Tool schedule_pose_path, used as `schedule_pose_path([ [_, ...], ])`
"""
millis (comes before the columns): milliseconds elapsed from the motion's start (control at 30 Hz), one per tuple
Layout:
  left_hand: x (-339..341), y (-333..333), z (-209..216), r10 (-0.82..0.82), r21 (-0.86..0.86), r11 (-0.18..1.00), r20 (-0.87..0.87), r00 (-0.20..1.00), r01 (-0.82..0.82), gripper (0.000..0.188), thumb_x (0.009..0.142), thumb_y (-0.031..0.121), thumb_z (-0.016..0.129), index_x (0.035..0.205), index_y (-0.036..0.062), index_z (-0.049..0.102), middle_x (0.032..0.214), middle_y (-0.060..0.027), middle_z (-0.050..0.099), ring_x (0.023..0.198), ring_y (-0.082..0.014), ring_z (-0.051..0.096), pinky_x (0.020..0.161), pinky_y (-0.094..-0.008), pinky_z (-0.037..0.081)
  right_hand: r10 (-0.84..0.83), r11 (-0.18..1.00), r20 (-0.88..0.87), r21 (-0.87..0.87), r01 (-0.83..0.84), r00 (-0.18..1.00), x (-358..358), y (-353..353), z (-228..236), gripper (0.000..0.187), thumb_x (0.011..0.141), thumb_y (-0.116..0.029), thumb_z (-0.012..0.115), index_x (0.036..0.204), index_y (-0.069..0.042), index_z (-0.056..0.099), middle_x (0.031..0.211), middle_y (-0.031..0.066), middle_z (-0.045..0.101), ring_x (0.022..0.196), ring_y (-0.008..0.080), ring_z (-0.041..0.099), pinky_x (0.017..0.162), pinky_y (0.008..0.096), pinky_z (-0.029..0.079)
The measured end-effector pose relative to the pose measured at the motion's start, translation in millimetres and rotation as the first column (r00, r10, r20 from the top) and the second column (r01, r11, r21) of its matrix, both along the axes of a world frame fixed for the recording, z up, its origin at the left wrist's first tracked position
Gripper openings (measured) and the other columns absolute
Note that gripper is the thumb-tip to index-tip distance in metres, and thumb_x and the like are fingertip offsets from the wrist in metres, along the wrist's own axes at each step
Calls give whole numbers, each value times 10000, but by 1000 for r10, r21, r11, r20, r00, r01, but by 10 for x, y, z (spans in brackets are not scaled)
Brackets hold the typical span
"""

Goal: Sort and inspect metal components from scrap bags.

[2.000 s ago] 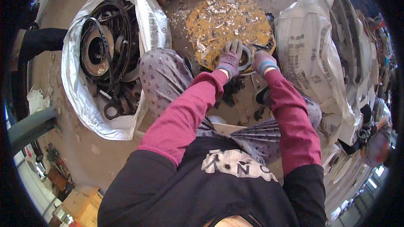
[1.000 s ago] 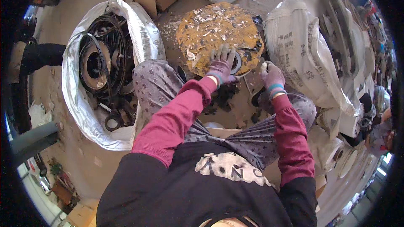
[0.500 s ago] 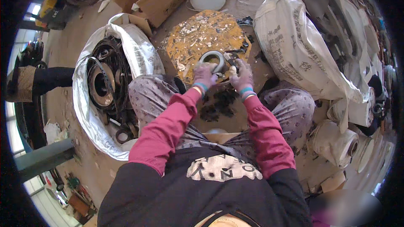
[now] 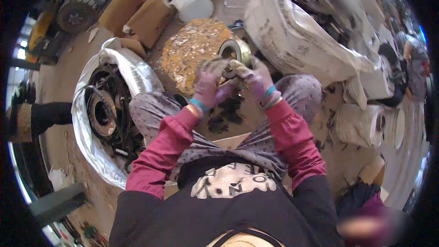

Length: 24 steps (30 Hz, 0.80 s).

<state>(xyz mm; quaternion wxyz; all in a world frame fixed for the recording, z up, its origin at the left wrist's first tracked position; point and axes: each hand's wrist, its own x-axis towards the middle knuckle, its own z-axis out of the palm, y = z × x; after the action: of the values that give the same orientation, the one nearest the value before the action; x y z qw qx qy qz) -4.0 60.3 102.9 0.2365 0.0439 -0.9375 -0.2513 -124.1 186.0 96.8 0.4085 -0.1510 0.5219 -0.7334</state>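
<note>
A thick, shiny metal ring is tilted up in front of me, over the near right edge of a round, worn yellow-brown block strewn with pale and dark scraps. My left hand, in a stained purplish glove, is closed at the ring's near left side. Curled over its near right side are the fingers of my gloved right hand. Both hands nearly meet, hiding the ring's lower part. I cannot tell whether anything else is between the fingers. Dark scraps lie below my hands, between my knees.
At left, an open white sack holds dark rings and strips. An opened cardboard box and a white-covered bucket stand beyond the block. A large white sack lies at right, with a white roll nearer. Another person is at lower right.
The ring has been raised and tilted, and my hands have drawn closer together around its near side. A small dark tool seen at my right hand before no longer shows clearly. The view has shifted.
</note>
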Motion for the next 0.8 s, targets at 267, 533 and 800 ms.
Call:
schedule_pose_path([
  [267,560,-115,-311,165,33,985,149,975,-171,532,779,329,641,1197,28,510,1112,-179,568,1047,-342,514,923,-415,370,-89,900,-889,121,418,448,-1146,2298,535,473,845,-348,600,1143,15,549,1045,96,628,945,182,601,781,294,490],
  [533,852,227,-1107,143,-38,989,418,897,-140,414,788,268,629,1154,90,556,1001,-116,618,964,-300,552,879,-399,395,159,290,-641,757,585,751,-972,3624,-642,678,748,-461,679,1229,-25,484,1028,163,626,938,234,602,812,374,466],
  [800,794,214,-1283,90,-22,995,532,842,-93,351,769,156,646,1106,68,600,975,-131,646,920,-271,612,842,-352,447,469,252,-233,960,124,852,-235,4470,-3352,502,821,-319,544,1239,-56,455,1055,209,602,978,383,576,881,462,422],
])
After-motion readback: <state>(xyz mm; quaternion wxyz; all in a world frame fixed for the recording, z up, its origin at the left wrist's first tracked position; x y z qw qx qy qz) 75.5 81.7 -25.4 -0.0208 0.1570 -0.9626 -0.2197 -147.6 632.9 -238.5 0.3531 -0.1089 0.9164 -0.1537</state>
